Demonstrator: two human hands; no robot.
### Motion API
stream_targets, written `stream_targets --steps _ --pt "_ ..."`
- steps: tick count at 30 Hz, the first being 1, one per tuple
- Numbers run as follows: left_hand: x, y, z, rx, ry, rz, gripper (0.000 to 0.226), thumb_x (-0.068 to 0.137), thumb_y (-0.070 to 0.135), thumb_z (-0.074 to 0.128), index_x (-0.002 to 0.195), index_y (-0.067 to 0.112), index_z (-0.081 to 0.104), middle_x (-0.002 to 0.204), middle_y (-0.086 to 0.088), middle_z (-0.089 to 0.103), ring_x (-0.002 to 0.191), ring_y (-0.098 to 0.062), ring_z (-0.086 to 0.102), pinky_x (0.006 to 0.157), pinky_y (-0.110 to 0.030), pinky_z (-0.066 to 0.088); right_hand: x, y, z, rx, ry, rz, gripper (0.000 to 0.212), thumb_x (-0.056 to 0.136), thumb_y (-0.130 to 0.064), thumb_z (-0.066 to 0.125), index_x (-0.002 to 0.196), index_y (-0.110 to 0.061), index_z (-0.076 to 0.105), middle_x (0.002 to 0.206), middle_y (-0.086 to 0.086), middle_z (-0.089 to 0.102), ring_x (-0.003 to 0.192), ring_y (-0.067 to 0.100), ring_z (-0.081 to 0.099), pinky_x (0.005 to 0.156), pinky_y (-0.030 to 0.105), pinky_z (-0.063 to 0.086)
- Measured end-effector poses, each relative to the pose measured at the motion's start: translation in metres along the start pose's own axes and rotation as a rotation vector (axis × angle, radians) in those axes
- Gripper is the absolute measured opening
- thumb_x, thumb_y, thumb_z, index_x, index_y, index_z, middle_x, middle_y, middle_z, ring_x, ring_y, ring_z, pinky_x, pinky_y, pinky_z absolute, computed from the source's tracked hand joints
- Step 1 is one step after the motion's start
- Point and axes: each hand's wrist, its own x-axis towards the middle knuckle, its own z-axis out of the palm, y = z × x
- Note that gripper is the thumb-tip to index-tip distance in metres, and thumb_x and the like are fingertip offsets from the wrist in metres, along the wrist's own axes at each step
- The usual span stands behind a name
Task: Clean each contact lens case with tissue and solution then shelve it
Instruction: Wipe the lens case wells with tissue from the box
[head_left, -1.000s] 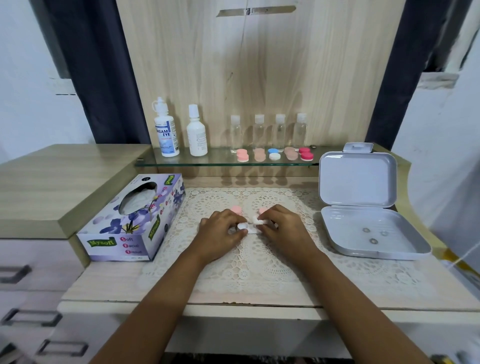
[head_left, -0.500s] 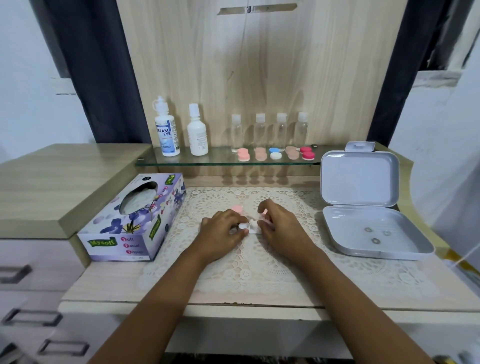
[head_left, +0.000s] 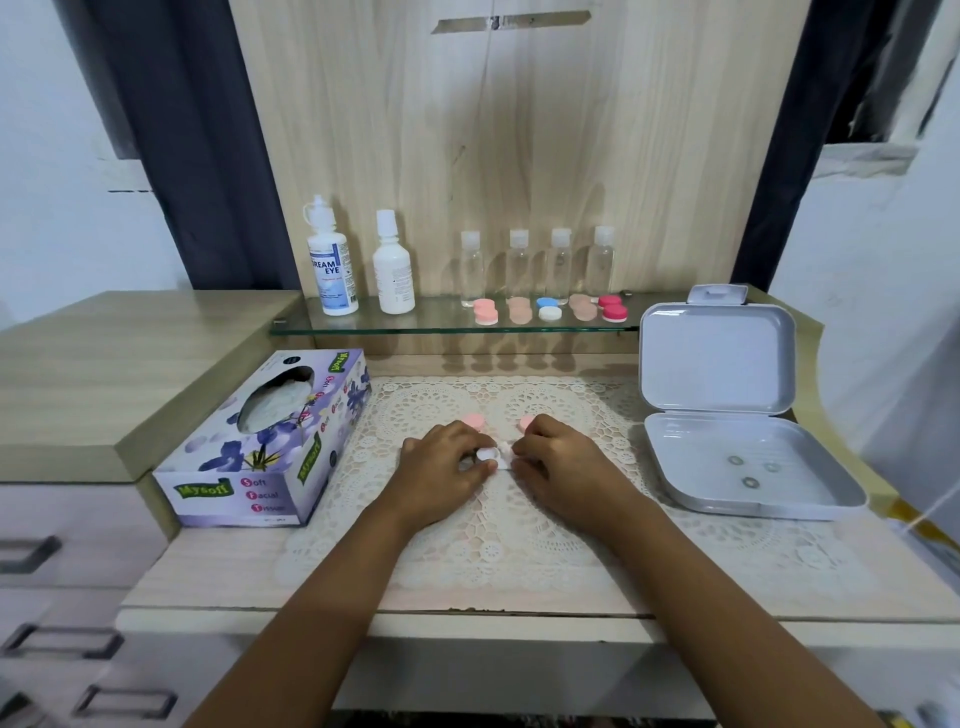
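On the worktop (head_left: 218, 566), a lace mat (head_left: 493, 540) lies between a tissue box (head_left: 260, 441) and an open grey box (head_left: 727, 457). At the mat's middle, the left hand (head_left: 441, 467) and right hand (head_left: 563, 467) curl their fingers round the ends of a white case (head_left: 491, 456) held low between them. Two pink caps (head_left: 474, 420) sit just behind the knuckles.

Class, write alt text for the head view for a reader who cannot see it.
A left hand and a right hand hold a white lens case at the middle of a lace mat, two pink caps just behind. A tissue box sits left, an open grey box right; bottles and cases line a glass shelf behind.
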Motion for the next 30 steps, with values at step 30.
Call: stream_targets --steps 30 --pt "0.000 0.000 0.001 -0.004 0.020 0.009 0.022 0.092 0.034 0.054 0.112 0.029 0.062 0.117 0.016 0.055 0.113 -0.007 0.044 0.093 -0.034 0.025 0.006 0.001 0.005 -0.080 -0.129 0.177 0.023 0.092 -0.035 0.050 0.109 -0.020 0.051 0.115 -0.006 0.047 0.107 0.017 0.041 0.080 0.031 0.023"
